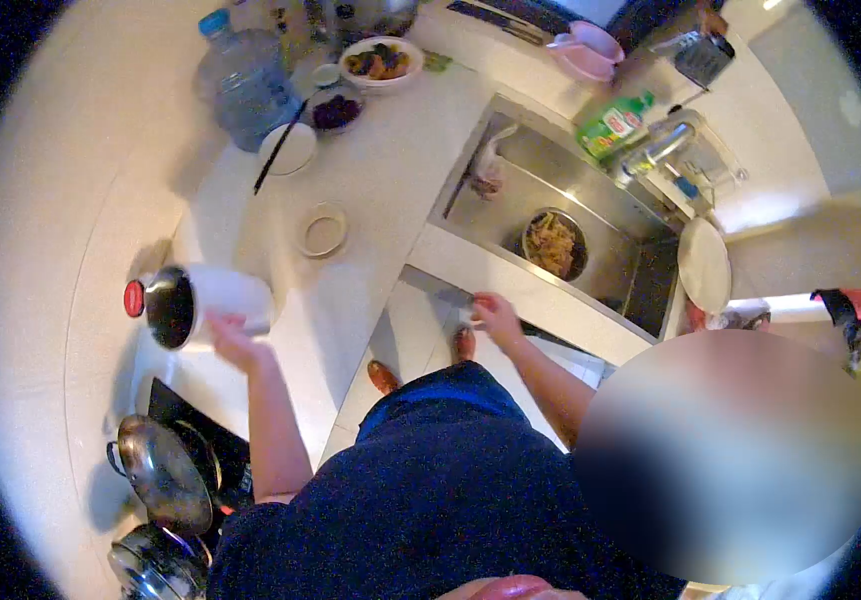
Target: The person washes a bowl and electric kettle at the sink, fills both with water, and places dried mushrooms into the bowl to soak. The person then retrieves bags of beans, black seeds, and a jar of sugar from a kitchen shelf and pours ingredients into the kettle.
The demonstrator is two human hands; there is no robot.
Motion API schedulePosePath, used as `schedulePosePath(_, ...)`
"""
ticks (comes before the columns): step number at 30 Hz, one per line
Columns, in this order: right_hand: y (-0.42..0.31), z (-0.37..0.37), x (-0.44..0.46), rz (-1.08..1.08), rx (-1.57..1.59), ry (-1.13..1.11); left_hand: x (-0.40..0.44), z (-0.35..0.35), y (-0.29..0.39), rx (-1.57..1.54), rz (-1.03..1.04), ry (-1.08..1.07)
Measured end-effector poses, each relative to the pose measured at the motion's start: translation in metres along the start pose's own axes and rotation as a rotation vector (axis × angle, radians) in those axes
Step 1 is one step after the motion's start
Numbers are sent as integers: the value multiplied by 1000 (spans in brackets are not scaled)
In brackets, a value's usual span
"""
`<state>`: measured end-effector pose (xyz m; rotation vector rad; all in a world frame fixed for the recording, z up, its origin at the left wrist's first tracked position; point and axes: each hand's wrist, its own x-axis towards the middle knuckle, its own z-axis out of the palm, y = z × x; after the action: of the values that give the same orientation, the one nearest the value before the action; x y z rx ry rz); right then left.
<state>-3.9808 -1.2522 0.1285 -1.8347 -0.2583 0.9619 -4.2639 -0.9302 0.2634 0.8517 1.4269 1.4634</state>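
My left hand is at the side of a white cylindrical container with a dark inside, its fingers closed against it. The container lies tilted over the counter, its mouth facing left. A red round cap sits just beyond that mouth. My right hand hangs in front of the sink cabinet, fingers drawn together; what they hold, if anything, is too blurred to make out. On the counter between the container and the sink rests a small round pale dish or lid.
The steel sink holds a bowl of food. At the back stand a water jug, a plate of food and a dark bowl. Pans occupy the left front. A blurred patch covers the lower right.
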Motion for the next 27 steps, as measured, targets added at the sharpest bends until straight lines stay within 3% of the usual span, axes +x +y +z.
schedulePosePath(1, 12, -36, -3, -66, 14, 79, -18, 1, 19, -58, 110, 12)
schedulePosePath(3, -15, -100, -29, -36, 277, 284, -34, -12, 36, 71, 76, 12)
schedulePosePath(5, -5, -168, -24, -175, 250, 495, -69, -21, 43, 130, 82, -205)
schedulePosePath(6, -21, -195, -21, -207, 188, 627, -88, -20, 46, 157, 81, -308)
schedulePosePath(8, 0, -266, 22, -380, 70, 617, -129, -3, 62, 245, 56, -396)
schedulePosePath(9, -13, -290, 42, -291, 15, 653, -152, 9, 70, 287, 42, -435)
schedulePosePath(11, -45, -332, 78, -296, -429, 702, -194, 49, 84, 527, 71, -551)
schedulePosePath(12, -49, -353, 101, -409, -583, 711, -211, 70, 87, 649, 83, -606)
schedulePosePath(13, -55, -374, 126, -527, -738, 715, -226, 91, 87, 783, 291, -770)
schedulePosePath(15, -86, -390, 159, -660, -841, 812, -269, 152, 91, 877, 449, -990)
schedulePosePath(16, -97, -403, 176, -674, -922, 778, -286, 184, 90, 859, 456, -1163)
schedulePosePath(17, -106, -412, 191, -685, -1002, 742, -300, 215, 82, 790, 836, -1316)
schedulePosePath(18, -109, -418, 204, -692, -1078, 711, -323, 244, 83, 893, 441, -1320)
schedulePosePath(19, -109, -423, 219, -634, -1103, 657, -321, 266, 55, 847, 776, -1461)
schedulePosePath(20, -107, -426, 231, -573, -1127, 602, -345, 294, 57, 983, 419, -1403)
schedulePosePath(24, -129, -424, 236, -273, -1231, 331, -381, 361, 8, 1016, 553, -1553)
schedulePosePath(26, -122, -410, 227, -265, -1222, 320, -400, 382, 5, 1092, 692, -1581)
schedulePosePath(27, -120, -406, 221, -262, -1222, 327, -395, 390, -13, 1055, 644, -1602)
